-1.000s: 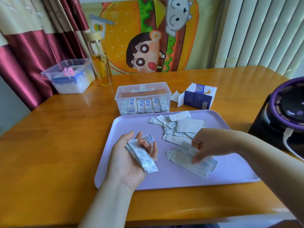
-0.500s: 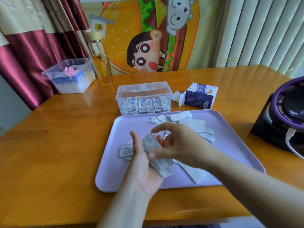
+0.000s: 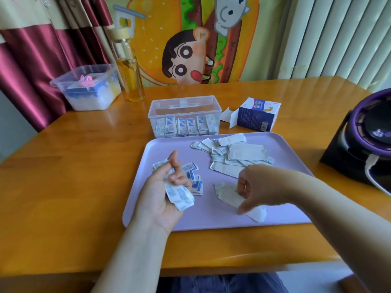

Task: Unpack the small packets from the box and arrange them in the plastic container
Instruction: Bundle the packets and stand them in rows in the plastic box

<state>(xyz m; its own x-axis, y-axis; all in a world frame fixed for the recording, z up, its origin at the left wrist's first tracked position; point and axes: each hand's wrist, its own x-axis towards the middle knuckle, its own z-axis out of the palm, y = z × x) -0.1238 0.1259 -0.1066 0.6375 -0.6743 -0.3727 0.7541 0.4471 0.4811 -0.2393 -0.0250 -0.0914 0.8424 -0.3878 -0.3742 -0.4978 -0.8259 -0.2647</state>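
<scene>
My left hand [image 3: 164,191] is palm up over the left half of the lilac tray [image 3: 211,220] and grips a bundle of small blue-and-white packets [image 3: 179,195]. More small packets [image 3: 195,180] lie on the tray right beside it. My right hand [image 3: 257,185] reaches down and pinches a white strip of packets [image 3: 229,195] lying on the tray. A heap of white strips [image 3: 234,155] covers the tray's far side. Behind the tray stands the clear plastic container [image 3: 184,105], with a row of packets [image 3: 186,126] upright inside. The opened blue-and-white box [image 3: 257,117] lies to its right.
A glass bottle of yellow liquid [image 3: 130,68] and a lidded plastic tub [image 3: 88,87] stand at the back left of the wooden table [image 3: 63,187]. A black and purple appliance [image 3: 368,142] fills the right edge.
My hands were together over the tray's front half a second ago. Now they have parted: the right hand moved right and down onto a strip, the left keeps its bundle.
</scene>
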